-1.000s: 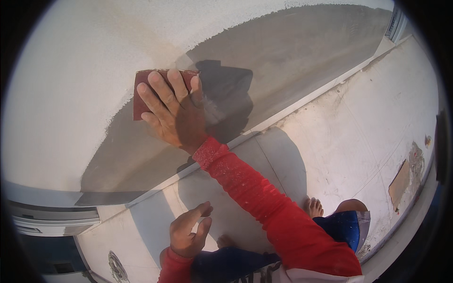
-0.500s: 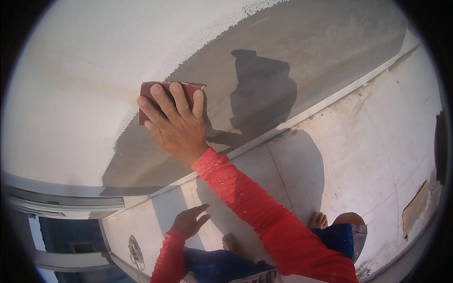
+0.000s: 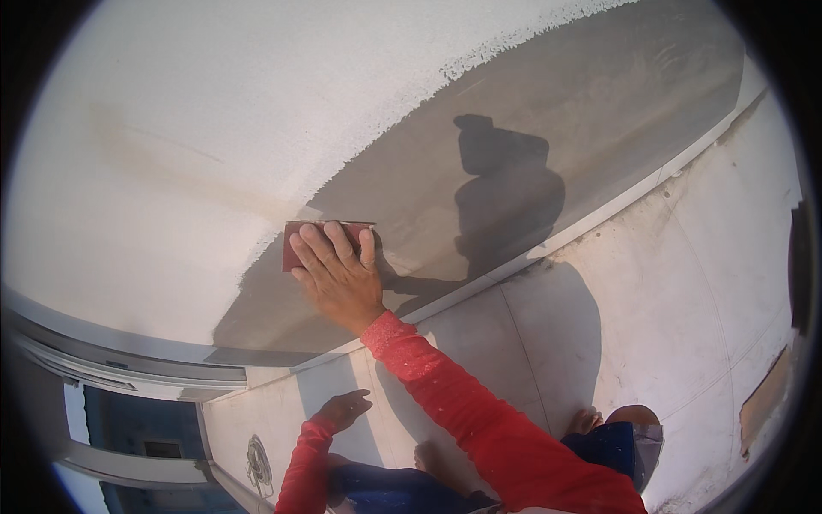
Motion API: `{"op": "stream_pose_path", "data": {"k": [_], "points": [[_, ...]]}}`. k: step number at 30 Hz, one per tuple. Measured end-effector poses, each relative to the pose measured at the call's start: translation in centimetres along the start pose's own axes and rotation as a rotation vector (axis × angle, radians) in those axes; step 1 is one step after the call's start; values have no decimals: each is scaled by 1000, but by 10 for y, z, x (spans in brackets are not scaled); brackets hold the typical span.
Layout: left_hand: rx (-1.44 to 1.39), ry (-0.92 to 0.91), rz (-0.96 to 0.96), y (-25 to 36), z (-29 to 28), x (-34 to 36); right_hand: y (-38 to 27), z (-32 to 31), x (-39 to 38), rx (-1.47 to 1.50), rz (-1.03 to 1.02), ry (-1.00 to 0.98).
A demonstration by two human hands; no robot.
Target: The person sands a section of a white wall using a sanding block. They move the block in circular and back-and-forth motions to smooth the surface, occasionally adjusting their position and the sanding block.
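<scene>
My right hand lies spread over a dark red piece of sandpaper, pressing it to the wall. The sheet sits on the grey part of the wall, close to the ragged border with the white coat. Pale dust covers the red cuff of that arm. My left hand hangs low over the floor, fingers loosely apart, touching nothing.
A pale tiled floor meets the wall along a light skirting strip. At lower left lies a coiled cable, near a framed opening. My bare feet stand on the tiles. A brown flat piece lies at right.
My right hand and the sandpaper have slid down the wall, nearer the skirting. The view has shifted slightly as well. My left hand has barely moved, its fingers now closer together.
</scene>
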State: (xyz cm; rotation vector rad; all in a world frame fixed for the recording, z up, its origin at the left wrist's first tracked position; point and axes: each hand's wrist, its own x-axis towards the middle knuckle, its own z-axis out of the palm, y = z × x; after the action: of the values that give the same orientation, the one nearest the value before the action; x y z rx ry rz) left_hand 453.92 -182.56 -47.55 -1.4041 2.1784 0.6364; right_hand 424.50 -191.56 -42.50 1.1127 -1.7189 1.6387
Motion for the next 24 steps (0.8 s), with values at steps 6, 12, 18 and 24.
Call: {"op": "stream_pose_path", "data": {"k": [6,12,18,24], "points": [[-437,2,-134,-51,-23,-74,209,-89,163,160,375,266],[-300,63,-65,10,-31,-84,65,-30,68,82,472,280],[-318,0,-1,25,-24,-80,30,-8,-45,132,350,-59],[-292,94,-124,34,-45,-140,182,-90,110,422,715,447]]}}
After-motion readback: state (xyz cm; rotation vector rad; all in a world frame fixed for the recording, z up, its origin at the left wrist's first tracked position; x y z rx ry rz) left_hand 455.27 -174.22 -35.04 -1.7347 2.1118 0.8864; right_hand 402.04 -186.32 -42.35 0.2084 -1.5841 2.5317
